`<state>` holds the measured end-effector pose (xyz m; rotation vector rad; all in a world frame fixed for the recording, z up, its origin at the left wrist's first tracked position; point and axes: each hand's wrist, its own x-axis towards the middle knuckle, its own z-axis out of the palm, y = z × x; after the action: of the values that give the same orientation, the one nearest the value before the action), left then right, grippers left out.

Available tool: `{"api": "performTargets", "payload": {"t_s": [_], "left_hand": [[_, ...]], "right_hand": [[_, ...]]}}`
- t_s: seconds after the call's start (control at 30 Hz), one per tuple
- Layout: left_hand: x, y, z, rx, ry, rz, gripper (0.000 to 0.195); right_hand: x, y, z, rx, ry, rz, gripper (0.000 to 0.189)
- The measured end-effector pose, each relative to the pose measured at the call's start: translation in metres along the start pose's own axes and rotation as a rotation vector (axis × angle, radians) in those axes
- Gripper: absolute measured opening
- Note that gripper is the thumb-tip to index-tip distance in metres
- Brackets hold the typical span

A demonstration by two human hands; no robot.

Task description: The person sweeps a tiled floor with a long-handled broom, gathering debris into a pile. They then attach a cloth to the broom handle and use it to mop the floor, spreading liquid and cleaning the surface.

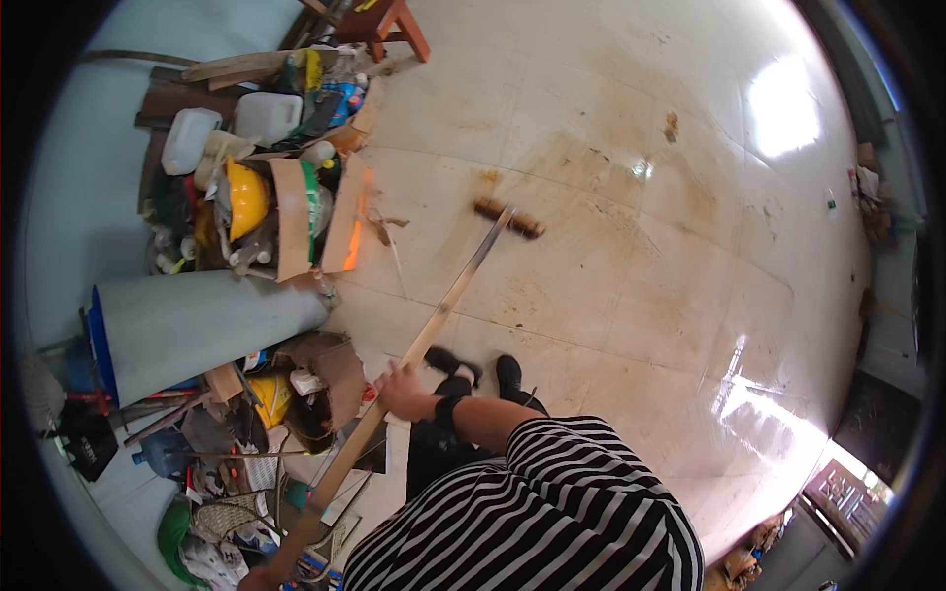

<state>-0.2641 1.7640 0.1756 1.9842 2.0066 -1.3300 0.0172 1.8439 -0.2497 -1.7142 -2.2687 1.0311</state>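
My right hand [403, 393], with a dark band at the wrist, is wrapped around the wooden handle of a push broom [446, 306]. At the bottom left edge my left hand [259, 580] grips the handle's upper end, and most of it is cut off by the frame. The handle slants away from me to a brown bristle head [494, 211], which rests on the tiled floor [569, 295]. Brown dirt smears [584, 166] and small crumbs lie around and beyond the bristles. My dark shoes [508, 375] stand just behind the head.
Along the left wall are a cardboard box [292, 210] with a yellow hard hat [246, 199], white plastic jugs [267, 118], a large grey cylinder [207, 325] and piled clutter [244, 443]. A reddish stool [380, 26] stands at the top. More objects [876, 199] line the right wall.
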Motion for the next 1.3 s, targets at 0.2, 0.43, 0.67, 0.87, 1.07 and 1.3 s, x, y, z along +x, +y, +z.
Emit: {"api": "performTargets", "payload": {"t_s": [0.2, 0.43, 0.67, 0.87, 1.07, 1.3], "left_hand": [[-0.002, -0.041, -0.036, 0.044, -0.089, -0.152, 0.018], [0.185, 0.134, -0.083, -0.168, -0.06, 0.09, 0.011], [0.25, 0.117, -0.139, -0.137, -0.183, 0.078, 0.018], [0.197, -0.005, -0.198, -0.01, -0.232, -0.039, 0.016], [0.262, 0.107, -0.224, -0.082, -0.198, -0.024, 0.02], [0.332, 0.25, -0.198, -0.395, -0.267, 0.143, 0.024]], "right_hand": [[0.062, -0.026, -0.039, 0.032, -0.136, -0.184, 0.029], [0.163, 0.182, -0.082, -0.223, 0.064, 0.095, 0.028], [0.215, 0.18, -0.118, -0.302, -0.048, 0.204, 0.03], [0.213, 0.038, -0.14, 0.029, 0.039, -0.215, 0.019], [0.26, 0.176, -0.167, -0.095, -0.178, -0.063, 0.024], [0.275, 0.367, -0.205, -0.246, -0.045, 0.101, 0.037]]}}
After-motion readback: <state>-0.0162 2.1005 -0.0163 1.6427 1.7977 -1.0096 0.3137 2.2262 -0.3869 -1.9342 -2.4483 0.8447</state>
